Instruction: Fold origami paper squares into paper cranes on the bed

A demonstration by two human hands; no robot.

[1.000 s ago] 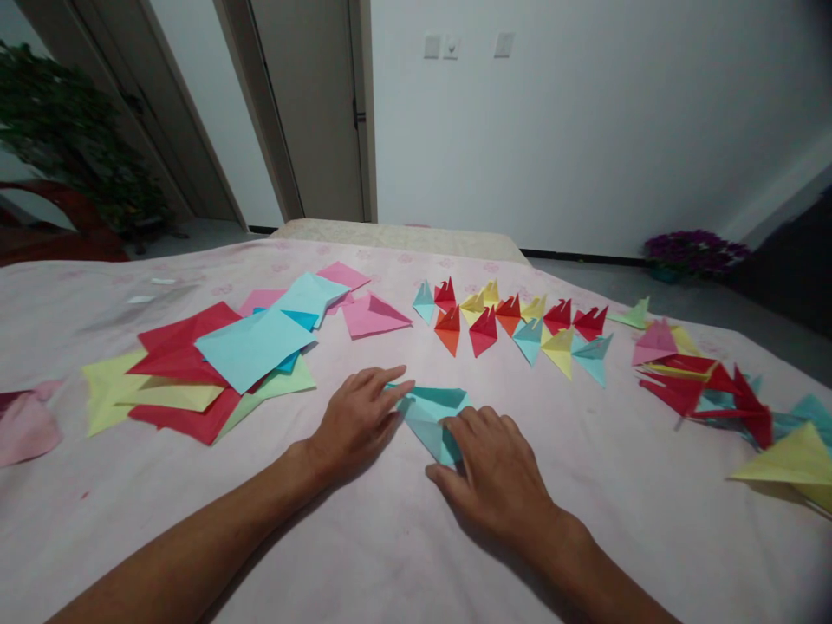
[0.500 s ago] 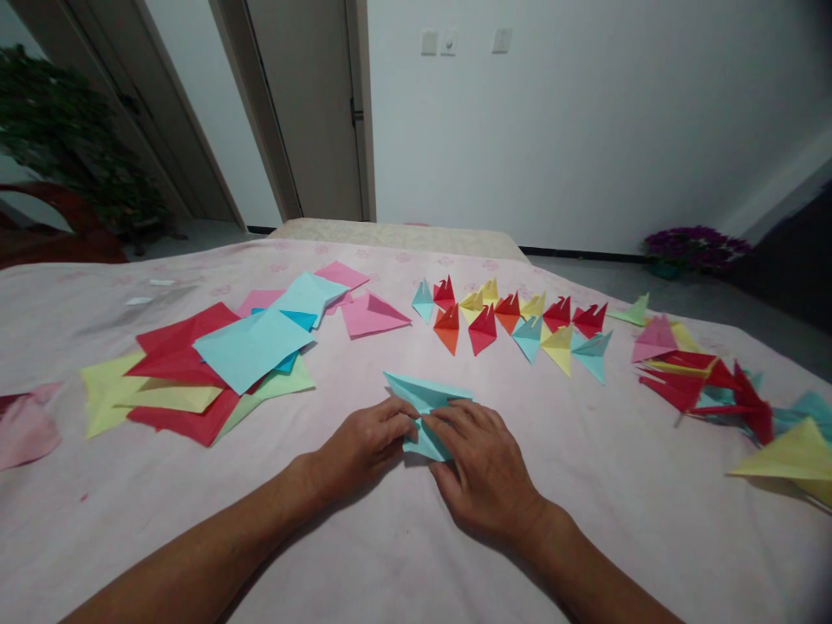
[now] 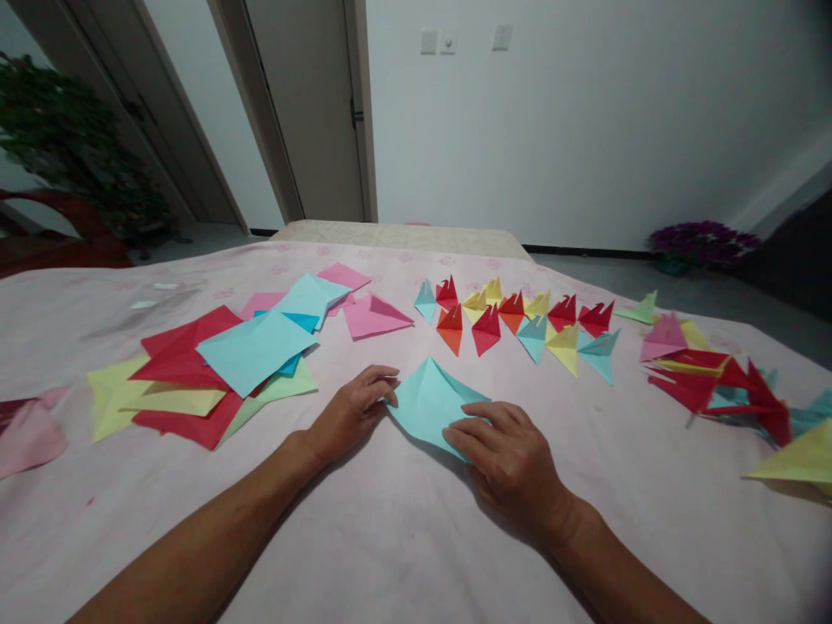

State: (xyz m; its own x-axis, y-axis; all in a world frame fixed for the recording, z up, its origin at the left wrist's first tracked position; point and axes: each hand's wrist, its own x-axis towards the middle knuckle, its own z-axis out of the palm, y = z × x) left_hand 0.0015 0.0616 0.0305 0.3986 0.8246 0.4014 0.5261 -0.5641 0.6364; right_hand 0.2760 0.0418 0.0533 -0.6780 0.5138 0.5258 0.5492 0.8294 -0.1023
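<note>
A light blue sheet of origami paper (image 3: 432,403) with crease lines lies spread out between my hands, one corner pointing away from me. My left hand (image 3: 354,403) pinches its left corner between thumb and fingers. On the other side, my right hand (image 3: 510,451) grips the right edge, fingers on top and thumb hidden beneath. Beyond the paper stand folded paper cranes in rows, among them a red crane (image 3: 486,329), an orange crane (image 3: 450,328) and a yellow crane (image 3: 564,348).
To the left lies a pile of coloured sheets, with a light blue sheet (image 3: 256,351) on top and a red sheet (image 3: 185,347) beside it. Pink folded paper (image 3: 377,316) sits behind. More folded pieces, including a yellow one (image 3: 796,459), are heaped at the right. A pink-white cloth (image 3: 390,555) covers the table.
The light blue paper has been opened out from a narrower folded shape into a wider one. My hands have moved apart, the left to the left, the right to the right.
</note>
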